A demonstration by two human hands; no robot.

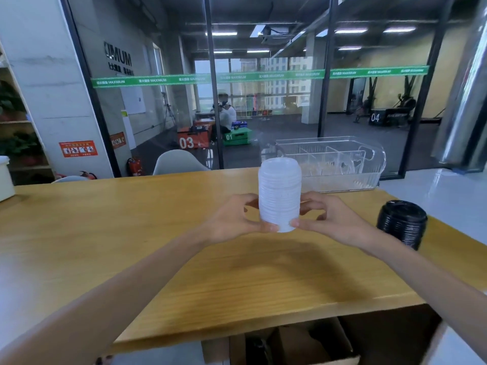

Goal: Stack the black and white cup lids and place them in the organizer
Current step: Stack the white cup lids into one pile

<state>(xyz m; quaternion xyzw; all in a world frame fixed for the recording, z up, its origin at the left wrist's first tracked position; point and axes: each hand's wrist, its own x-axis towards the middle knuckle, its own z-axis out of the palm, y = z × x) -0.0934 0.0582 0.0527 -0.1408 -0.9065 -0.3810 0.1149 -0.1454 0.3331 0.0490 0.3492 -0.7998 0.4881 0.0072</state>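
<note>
White lid stack (279, 193), black lid stack (402, 223)

Open wooden tabletop (131, 246) spreads wide to the left and in front. Far right, the clear organizer (332, 164) stands at the back edge, top open. 1 black lid stack (402, 223) sits near the right edge, beside the right forearm.

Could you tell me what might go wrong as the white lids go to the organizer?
1. The tall white lid stack is gripped only near its base by the left hand and right hand, so upper lids may topple.
2. The organizer has narrow dividers that could snag it.
</note>
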